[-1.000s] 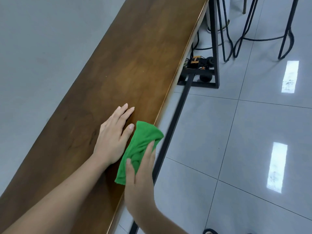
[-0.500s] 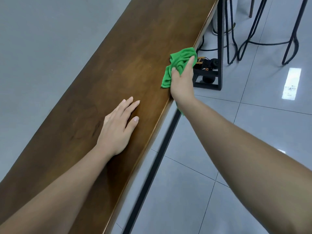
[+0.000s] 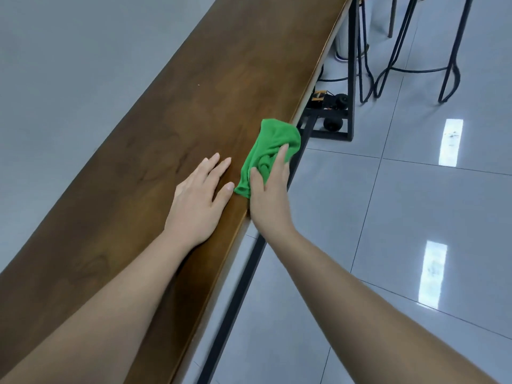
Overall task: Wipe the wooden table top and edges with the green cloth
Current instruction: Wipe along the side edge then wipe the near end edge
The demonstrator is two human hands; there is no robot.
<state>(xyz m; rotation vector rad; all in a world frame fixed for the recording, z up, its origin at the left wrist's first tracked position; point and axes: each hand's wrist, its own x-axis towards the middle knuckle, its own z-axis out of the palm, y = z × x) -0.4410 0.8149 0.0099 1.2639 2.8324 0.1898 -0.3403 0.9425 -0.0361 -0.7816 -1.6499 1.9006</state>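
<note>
A long dark wooden table top [image 3: 194,101] runs from lower left to upper right along a grey wall. The crumpled green cloth [image 3: 273,145] lies over the table's right edge. My right hand [image 3: 270,195] grips the cloth there, thumb on top of the table, fingers pressing the cloth against the edge. My left hand [image 3: 198,200] rests flat on the table top just left of the cloth, fingers spread, holding nothing.
A black metal table frame [image 3: 351,79] stands on the glossy tiled floor [image 3: 401,217]. A small wheeled toy vehicle [image 3: 329,102] and cables sit under the table. Black stool legs [image 3: 448,65] stand at the upper right.
My right hand first slid the cloth far along the right edge, then drew it back toward me, beside my left hand. The left hand stayed flat on the table.
</note>
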